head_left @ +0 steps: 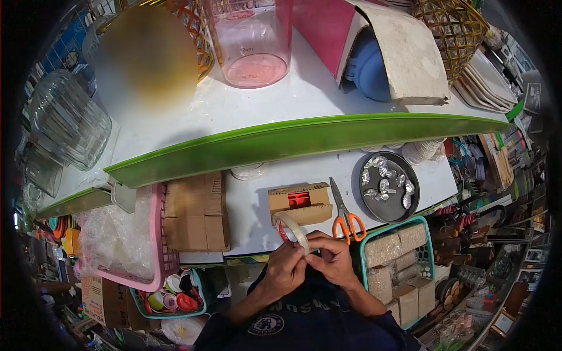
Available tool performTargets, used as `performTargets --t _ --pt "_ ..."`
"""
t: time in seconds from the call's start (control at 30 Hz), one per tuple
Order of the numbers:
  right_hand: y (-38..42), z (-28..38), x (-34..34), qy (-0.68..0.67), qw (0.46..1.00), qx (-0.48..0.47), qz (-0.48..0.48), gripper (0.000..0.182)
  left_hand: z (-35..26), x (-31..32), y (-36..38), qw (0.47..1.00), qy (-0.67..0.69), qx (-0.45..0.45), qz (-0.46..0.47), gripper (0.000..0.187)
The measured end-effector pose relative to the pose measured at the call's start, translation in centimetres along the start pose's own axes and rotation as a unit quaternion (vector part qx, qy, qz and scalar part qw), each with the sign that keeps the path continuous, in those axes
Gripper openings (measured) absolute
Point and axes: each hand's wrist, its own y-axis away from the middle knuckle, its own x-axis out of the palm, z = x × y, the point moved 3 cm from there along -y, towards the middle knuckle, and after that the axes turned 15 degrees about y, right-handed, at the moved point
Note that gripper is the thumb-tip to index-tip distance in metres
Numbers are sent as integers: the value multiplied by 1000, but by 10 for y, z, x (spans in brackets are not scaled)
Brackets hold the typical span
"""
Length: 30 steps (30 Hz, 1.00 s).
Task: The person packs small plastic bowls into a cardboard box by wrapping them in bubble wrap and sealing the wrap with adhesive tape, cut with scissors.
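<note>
A roll of clear tape (295,229) stands upright in front of my chest, with a red and white print on its core. My left hand (284,272) is closed on its lower edge. My right hand (335,262) pinches at the same edge, its fingertips close to the left ones; whether a loose tape end lies between them cannot be made out. Just beyond the roll is a small cardboard box (316,214), its flaps raised and something red (299,200) inside. Scissors with orange handles (345,213) lie to the right of the box, blades pointing away.
A dark round pan (390,212) with silvery pieces sits right. A teal basket (430,257) holds wrapped boxes. Left are a larger carton (196,213) and a pink basket (158,234) with bubble wrap. Above runs a green-edged shelf (304,137) carrying jars and a measuring cup (254,67).
</note>
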Motion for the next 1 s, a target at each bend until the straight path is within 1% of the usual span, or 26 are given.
performTargets --t 0.07,0.13,0.33,0.4,0.47,0.53,0.57,0.6,0.63,0.7,0.73,0.8,0.83,0.87,0.9,0.93,1.0 --pt "1 2 -1 5 1000 2 -1 24 0 1 -2 1000 0 0 11 47" --pt "3 2 0 10 1000 4 -2 24 -1 2 -1 998 18 63 -18 50" --pt "7 1 4 -2 1000 -4 -10 21 -1 3 6 997 -11 75 -12 54" --pt "8 0 6 -21 999 25 -14 20 0 1 7 998 -11 61 2 54" --pt "8 1 8 -19 999 33 -17 21 0 1 8 999 -10 47 16 54" --pt "7 4 7 -17 999 41 -20 22 -3 0 7 997 -27 63 -28 52" --pt "6 6 5 27 998 50 -11 24 -6 -1 5 997 -26 63 -28 52" --pt "4 9 3 70 996 60 -1 26 -9 -3 4 998 -37 44 -16 50" --pt "2 14 1 71 996 60 -1 26 -10 -5 3 999 -49 24 -5 48" --pt "-2 27 -3 200 979 40 -13 37 -8 -9 8 998 -57 21 8 48" --pt "-3 30 -2 201 979 40 -13 37 -7 -10 11 998 -65 18 22 49" --pt "-5 38 -4 276 959 -6 -65 35 -8 -13 12 998 -62 13 26 50" --pt "-6 37 -7 276 959 -6 -65 35 -8 -13 12 998 -58 7 30 50" --pt "-7 38 -10 324 942 -49 -69 33 -9 -13 9 998 -58 7 31 50" --pt "-7 40 -12 371 921 -92 -72 30 -11 -13 3 998 -51 13 26 45" --pt "-7 41 -12 372 921 -91 -73 30 -13 -14 -1 999 -45 18 21 40" --pt "-8 43 -12 391 913 -103 -63 26 -16 -14 -5 998 -50 13 29 40"
